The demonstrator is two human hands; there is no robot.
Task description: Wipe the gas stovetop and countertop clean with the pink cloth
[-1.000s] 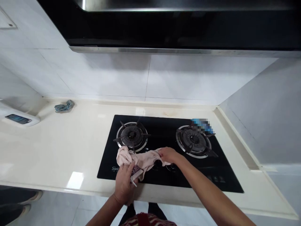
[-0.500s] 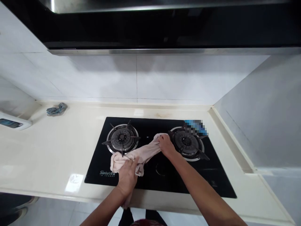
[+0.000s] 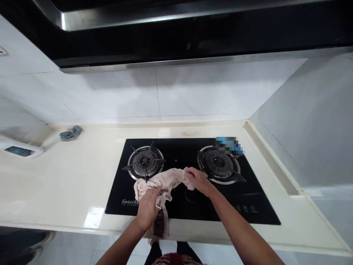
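Note:
A pale pink cloth (image 3: 168, 179) lies bunched over the front middle of the black glass gas hob (image 3: 193, 209), with one end hanging over the counter's front edge. My left hand (image 3: 148, 206) presses on its left part, fingers closed on the fabric. The cloth's right end is pinched in my right hand (image 3: 199, 180), between the two burners. Close above the cloth sits the left burner (image 3: 145, 161); the right burner (image 3: 219, 163) is just beyond my right hand. Part of a control knob ring (image 3: 190, 197) shows below that hand.
A black range hood (image 3: 176, 40) overhangs the hob. On the left counter (image 3: 68, 176) are a crumpled blue-grey rag (image 3: 71, 133) and a white bottle (image 3: 24, 147). A blue, pixelated item (image 3: 230, 144) rests at the right burner's back. A wall (image 3: 317, 129) bounds the right side.
My right hand has come down and nearer with its end of the cloth. The cloth is more bunched, and a dark patterned part now shows at its hanging end. The view has shifted slightly.

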